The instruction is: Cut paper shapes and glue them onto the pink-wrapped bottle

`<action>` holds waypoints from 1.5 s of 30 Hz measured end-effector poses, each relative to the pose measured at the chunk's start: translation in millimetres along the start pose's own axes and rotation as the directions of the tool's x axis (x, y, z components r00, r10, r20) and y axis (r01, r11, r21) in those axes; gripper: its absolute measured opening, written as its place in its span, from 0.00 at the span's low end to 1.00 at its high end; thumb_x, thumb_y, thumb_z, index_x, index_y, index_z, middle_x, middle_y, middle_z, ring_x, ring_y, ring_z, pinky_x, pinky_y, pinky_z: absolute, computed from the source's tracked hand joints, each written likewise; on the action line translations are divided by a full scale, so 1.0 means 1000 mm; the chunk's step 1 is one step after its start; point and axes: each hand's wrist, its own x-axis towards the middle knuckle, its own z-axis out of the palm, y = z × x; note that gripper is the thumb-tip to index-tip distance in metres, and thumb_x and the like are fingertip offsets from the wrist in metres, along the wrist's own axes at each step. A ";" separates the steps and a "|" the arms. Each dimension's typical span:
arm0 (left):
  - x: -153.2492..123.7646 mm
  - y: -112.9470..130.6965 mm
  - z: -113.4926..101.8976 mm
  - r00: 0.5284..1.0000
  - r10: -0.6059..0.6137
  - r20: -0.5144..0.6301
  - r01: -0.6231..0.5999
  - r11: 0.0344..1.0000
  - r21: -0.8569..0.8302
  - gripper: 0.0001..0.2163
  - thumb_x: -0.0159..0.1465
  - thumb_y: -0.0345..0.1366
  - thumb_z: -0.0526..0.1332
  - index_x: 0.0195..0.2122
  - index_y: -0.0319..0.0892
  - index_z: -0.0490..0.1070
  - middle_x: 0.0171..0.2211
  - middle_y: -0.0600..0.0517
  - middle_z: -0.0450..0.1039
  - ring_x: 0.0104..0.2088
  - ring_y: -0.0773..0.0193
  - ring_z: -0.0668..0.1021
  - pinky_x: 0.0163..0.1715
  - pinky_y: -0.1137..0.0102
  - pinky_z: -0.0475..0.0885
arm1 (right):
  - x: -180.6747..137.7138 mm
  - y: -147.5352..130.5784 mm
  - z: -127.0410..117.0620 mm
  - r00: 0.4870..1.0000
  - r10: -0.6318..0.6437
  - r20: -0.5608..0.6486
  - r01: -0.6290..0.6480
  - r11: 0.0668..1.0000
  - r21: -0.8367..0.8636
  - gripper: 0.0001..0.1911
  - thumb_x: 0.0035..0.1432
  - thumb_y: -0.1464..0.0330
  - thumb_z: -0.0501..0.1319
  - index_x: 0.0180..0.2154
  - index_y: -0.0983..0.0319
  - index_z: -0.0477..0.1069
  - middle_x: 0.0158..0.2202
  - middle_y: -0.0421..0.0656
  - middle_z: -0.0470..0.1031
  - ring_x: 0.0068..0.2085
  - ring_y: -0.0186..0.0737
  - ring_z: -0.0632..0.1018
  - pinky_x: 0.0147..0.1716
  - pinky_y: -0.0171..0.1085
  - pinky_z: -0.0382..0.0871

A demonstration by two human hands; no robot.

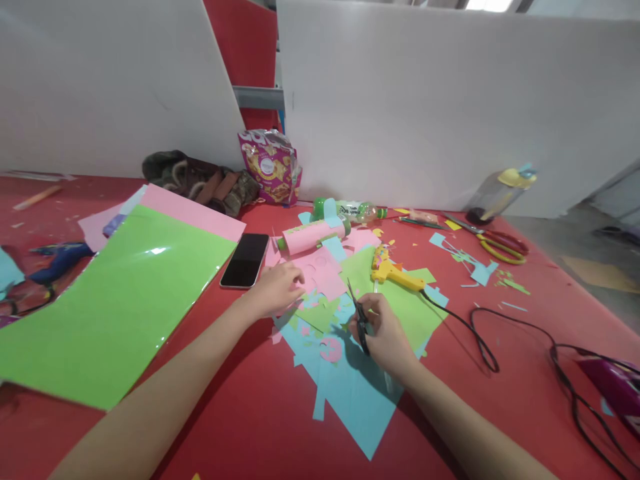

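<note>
My right hand (385,333) grips small black scissors (359,315), blades pointing up and away, over blue paper offcuts (350,393) and green paper (400,313). My left hand (277,288) rests fingers-down on a pink paper sheet (320,270) with round holes cut in it. A small pink cut-out (331,349) lies on the blue paper between my hands. A yellow glue gun (395,272) lies just beyond my right hand.
A black phone (245,260) lies left of my left hand. Large green sheet (110,300) over pink sheets at left. A pink-wrapped bottle (313,235), snack bag (270,167), red-yellow scissors (497,243), black cable (500,333) and a water bottle (497,193) sit around the red table (500,400).
</note>
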 end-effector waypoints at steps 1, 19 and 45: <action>0.006 0.000 0.002 1.000 0.017 -0.002 -0.017 1.000 0.009 0.11 0.53 0.37 0.52 0.34 0.39 0.68 0.37 0.46 0.68 0.40 0.57 0.69 0.39 0.66 0.60 | 0.000 0.000 0.000 1.000 -0.005 0.000 0.005 1.000 -0.005 0.14 0.45 0.73 0.56 0.35 0.58 0.55 0.26 0.36 0.58 0.27 0.33 0.67 0.26 0.33 0.63; 0.057 0.003 0.020 0.999 0.025 0.048 -0.026 0.999 0.023 0.20 0.42 0.48 0.62 0.32 0.41 0.64 0.38 0.47 0.60 0.41 0.51 0.64 0.39 0.61 0.61 | -0.001 0.001 0.001 1.000 -0.016 0.008 0.017 0.996 -0.082 0.15 0.44 0.75 0.56 0.35 0.58 0.55 0.25 0.35 0.59 0.26 0.34 0.68 0.26 0.33 0.64; 0.017 0.043 0.025 0.974 -0.087 -0.209 -0.044 0.833 -0.552 0.10 0.53 0.33 0.54 0.36 0.38 0.62 0.30 0.53 0.64 0.29 0.69 0.70 0.29 0.74 0.66 | 0.000 -0.010 0.001 0.970 -0.027 -0.242 0.072 0.981 0.183 0.19 0.39 0.77 0.58 0.34 0.57 0.55 0.26 0.36 0.63 0.27 0.34 0.70 0.28 0.35 0.65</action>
